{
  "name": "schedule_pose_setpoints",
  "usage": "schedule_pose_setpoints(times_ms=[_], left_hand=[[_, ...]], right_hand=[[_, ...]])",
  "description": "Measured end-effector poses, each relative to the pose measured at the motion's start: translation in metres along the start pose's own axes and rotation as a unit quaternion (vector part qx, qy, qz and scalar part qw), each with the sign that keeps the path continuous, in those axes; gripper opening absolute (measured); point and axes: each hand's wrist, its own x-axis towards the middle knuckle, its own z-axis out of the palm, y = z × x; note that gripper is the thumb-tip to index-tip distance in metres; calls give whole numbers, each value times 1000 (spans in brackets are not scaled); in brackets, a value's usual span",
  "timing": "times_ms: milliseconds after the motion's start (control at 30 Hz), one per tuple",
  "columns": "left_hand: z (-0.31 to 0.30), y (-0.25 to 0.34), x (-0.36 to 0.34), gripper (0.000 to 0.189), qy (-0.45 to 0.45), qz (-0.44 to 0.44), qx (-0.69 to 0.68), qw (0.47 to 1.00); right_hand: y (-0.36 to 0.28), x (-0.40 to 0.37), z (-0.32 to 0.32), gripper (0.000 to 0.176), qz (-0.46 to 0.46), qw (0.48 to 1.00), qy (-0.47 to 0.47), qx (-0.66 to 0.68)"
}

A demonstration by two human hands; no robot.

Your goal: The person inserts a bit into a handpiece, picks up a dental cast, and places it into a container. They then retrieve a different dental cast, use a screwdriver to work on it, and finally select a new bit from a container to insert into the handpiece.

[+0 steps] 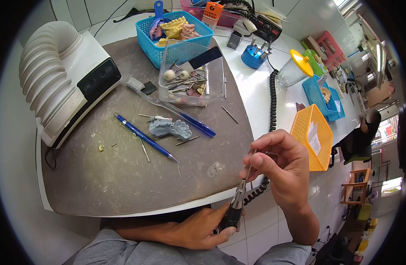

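Observation:
My left hand (203, 229) is wrapped round a black and silver handpiece (235, 205), held upright below the table's front edge. Thumb and fingers of my right hand (278, 165) pinch a thin metal bur (251, 165) at the handpiece's tip. On the grey mat lie a blue mechanical pencil (145, 138), a grey dental model (171, 129), a toothbrush (172, 106) with a blue handle and several loose burs. Behind them stands a clear plastic box (216, 95) with burs and polishing tips in it.
A white dust extractor (75, 88) stands at the left. At the back is a blue basket (145, 46) of dental casts. A coiled black cord (272, 101) runs down beside a yellow basket (312, 145). A person (366, 132) is far off at the right.

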Motion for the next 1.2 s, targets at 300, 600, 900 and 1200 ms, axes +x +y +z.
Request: schedule_pose_setpoints(times_ms=[300, 600, 900, 1200], left_hand=[[5, -8, 2, 52, 34, 63, 6, 997], [7, -7, -1, 44, 26, 54, -51, 997], [5, -2, -4, 45, -12, 20, -110, 994], [11, -5, -7, 45, 29, 37, -156, 987]], right_hand=[[-1, -2, -2, 24, 8, 1000, -3, -12], [3, 0, -3, 19, 64, 996, -47, -42], [6, 5, 0, 20, 103, 992, -54, -56], [9, 10, 6, 22, 111, 990, -47, -73]])
